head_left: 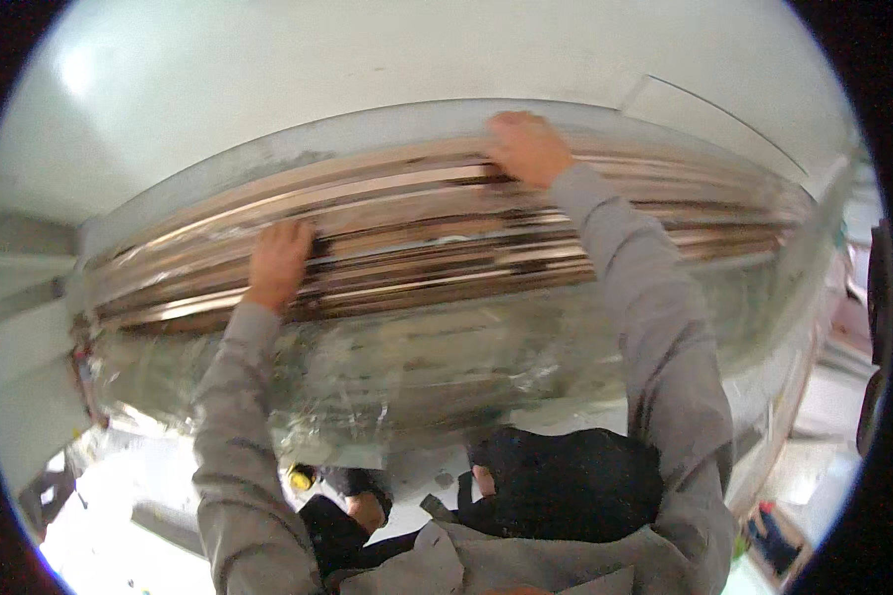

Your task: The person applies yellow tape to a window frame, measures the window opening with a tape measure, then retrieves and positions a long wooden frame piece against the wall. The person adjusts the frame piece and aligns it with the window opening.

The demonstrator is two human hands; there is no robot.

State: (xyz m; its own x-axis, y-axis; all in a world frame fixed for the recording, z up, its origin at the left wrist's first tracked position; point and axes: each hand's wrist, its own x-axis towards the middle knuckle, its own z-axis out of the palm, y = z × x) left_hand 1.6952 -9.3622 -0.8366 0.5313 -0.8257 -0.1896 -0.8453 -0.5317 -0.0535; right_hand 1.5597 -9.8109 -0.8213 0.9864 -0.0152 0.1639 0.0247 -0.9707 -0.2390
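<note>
A bundle of long, thin, shiny brown strips (pixel 407 260) runs crosswise in front of me, slightly bowed by the lens. My left hand (pixel 280 260) lies over the strips left of the middle, its fingers curled down onto them and the fingertips partly hidden. Farther out, my right hand (pixel 529 149) is bent over the bundle's far edge, its fingers closed round the outer strips and smeared a little by motion. Clear plastic film (pixel 417 362) spreads along the near side of the bundle. Dark bands cross the strips close to each hand.
A pale wall or panel (pixel 387 59) rises beyond the bundle. Below the film are my dark-clad legs (pixel 575 486) and a small yellow round thing (pixel 299 477). At the lower right stands an open box (pixel 776 540) with dark and red items.
</note>
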